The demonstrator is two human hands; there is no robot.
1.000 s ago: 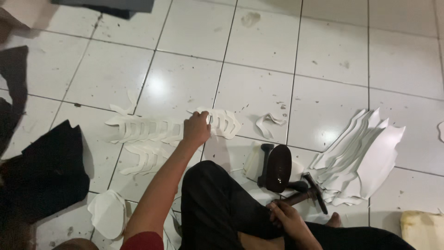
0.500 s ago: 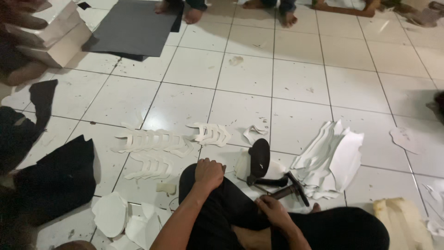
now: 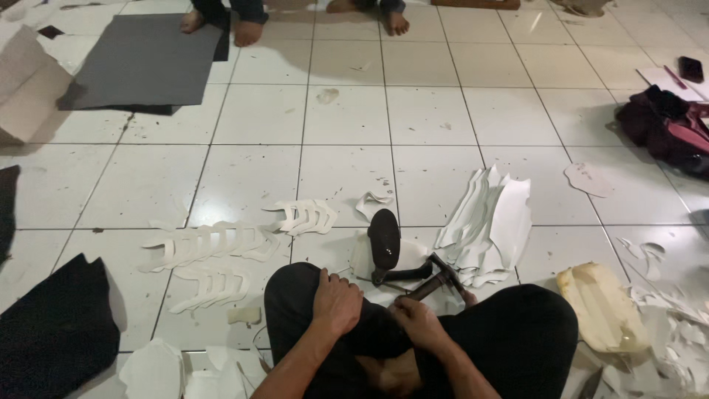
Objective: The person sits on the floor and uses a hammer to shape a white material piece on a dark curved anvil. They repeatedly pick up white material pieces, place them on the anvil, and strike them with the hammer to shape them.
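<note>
Here the right hand holds a dark hammer.

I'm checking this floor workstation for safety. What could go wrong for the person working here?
The right hand grips a hammer close to the left hand, so a stray swing might catch fingers. The black shoe-shaped stand stands on a narrow base and could tip. Loose white cut pieces on glossy floor tiles could slide underfoot near the other people's bare feet.

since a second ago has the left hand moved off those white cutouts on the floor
Yes. The left hand has come back from the row of white cutouts toward the body and now rests on the black-trousered knee.
</note>
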